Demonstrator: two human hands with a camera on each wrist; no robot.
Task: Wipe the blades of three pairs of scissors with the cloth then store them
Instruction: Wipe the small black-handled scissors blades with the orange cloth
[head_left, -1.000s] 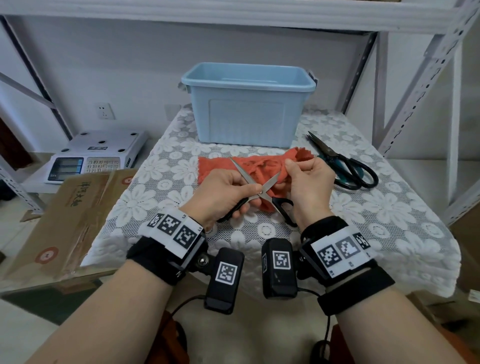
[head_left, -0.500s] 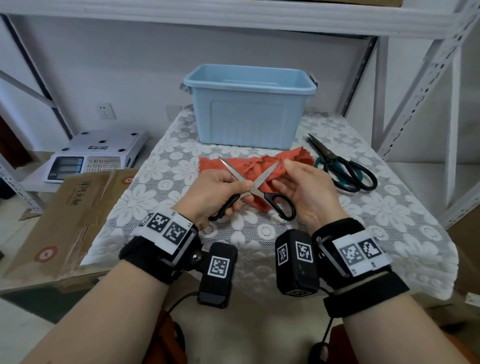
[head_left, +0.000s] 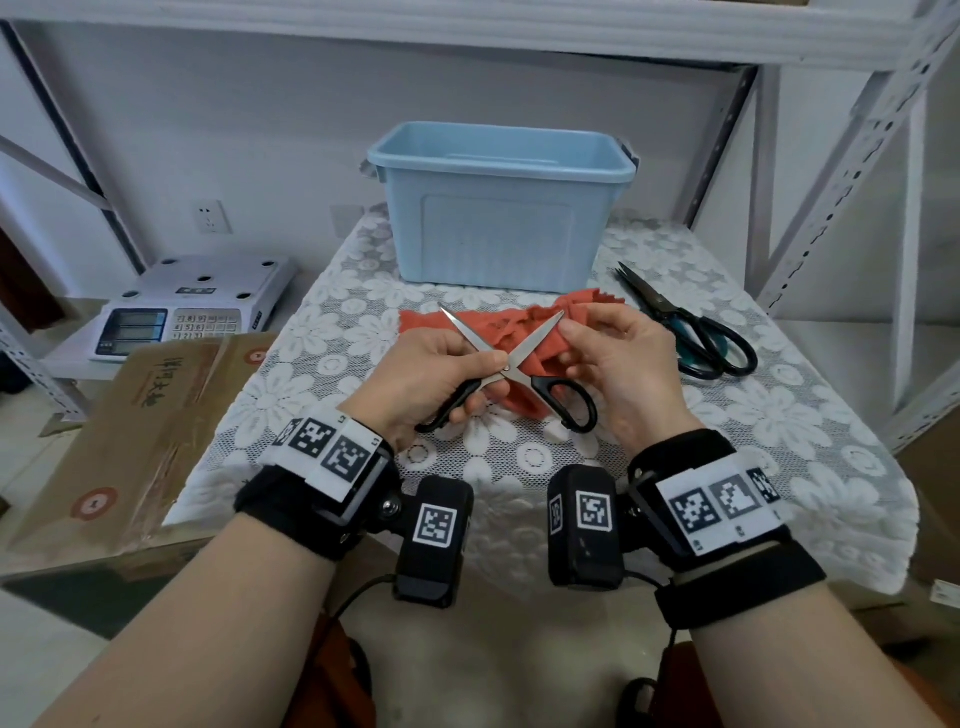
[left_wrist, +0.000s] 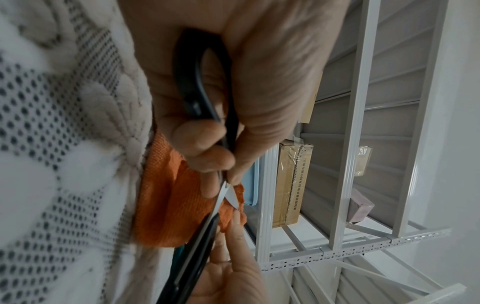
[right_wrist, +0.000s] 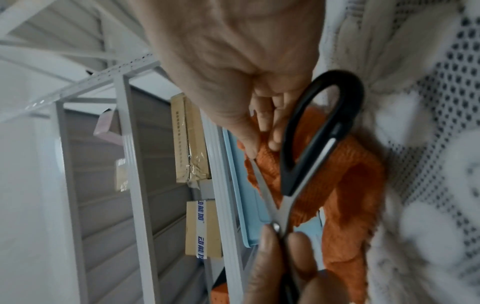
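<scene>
Left grip (head_left: 434, 370) round black-handled scissors (head_left: 506, 370), blades crossed over orange cloth (head_left: 524, 338).

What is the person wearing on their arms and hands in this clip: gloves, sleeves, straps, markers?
No gloves or sleeves: both forearms and hands are bare. The left hand and right hand each have a black wrist strap carrying a white plate with black square fiducial markers. A black boxy camera unit hangs inboard of each wrist, each with its own square marker. Thin black cables trail down from the units.
</scene>
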